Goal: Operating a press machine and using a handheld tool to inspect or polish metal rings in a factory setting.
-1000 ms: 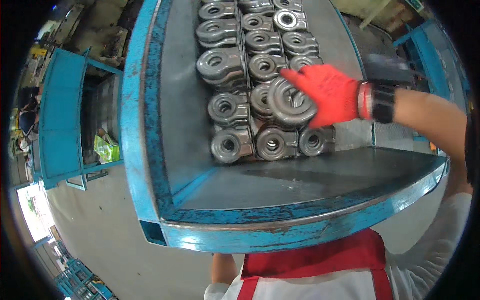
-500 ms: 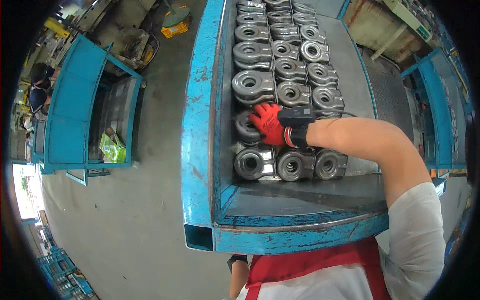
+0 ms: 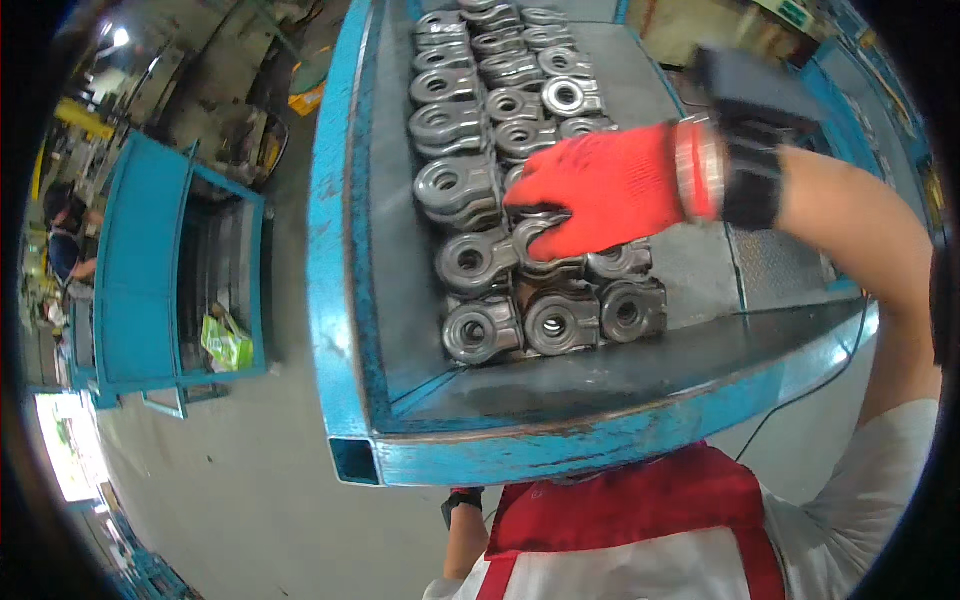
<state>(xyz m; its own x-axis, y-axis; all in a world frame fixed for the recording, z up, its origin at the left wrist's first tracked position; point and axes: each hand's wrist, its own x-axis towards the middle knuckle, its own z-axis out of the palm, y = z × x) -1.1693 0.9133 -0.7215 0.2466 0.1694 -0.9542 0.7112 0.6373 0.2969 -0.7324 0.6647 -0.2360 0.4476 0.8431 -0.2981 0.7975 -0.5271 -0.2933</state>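
My right hand (image 3: 605, 195), in a red glove with a black strap and box at the wrist, is raised over rows of grey metal parts with ring-shaped ends. Its thumb and fingers are apart, and I see nothing between them. Below the fingertips, it partly hides a metal part (image 3: 540, 262) in the middle column. To the left of that lies another ringed metal part (image 3: 470, 260), fully in sight. My left hand (image 3: 464, 493) hangs low beyond the blue bin's front edge; only a bit of red glove and a black wristband show, its fingers hidden.
The parts stand in columns inside a blue metal bin (image 3: 335, 250) with worn rims. Another blue cart (image 3: 140, 260) stands on the left, with a green and white bag (image 3: 228, 342) in it. A person (image 3: 70, 235) is behind that cart. A black cable (image 3: 810, 385) runs at the right.
My right hand has risen off the left-column part near the front and moved right, leaving that part in sight. The whole view has shifted, with the bin now farther left.
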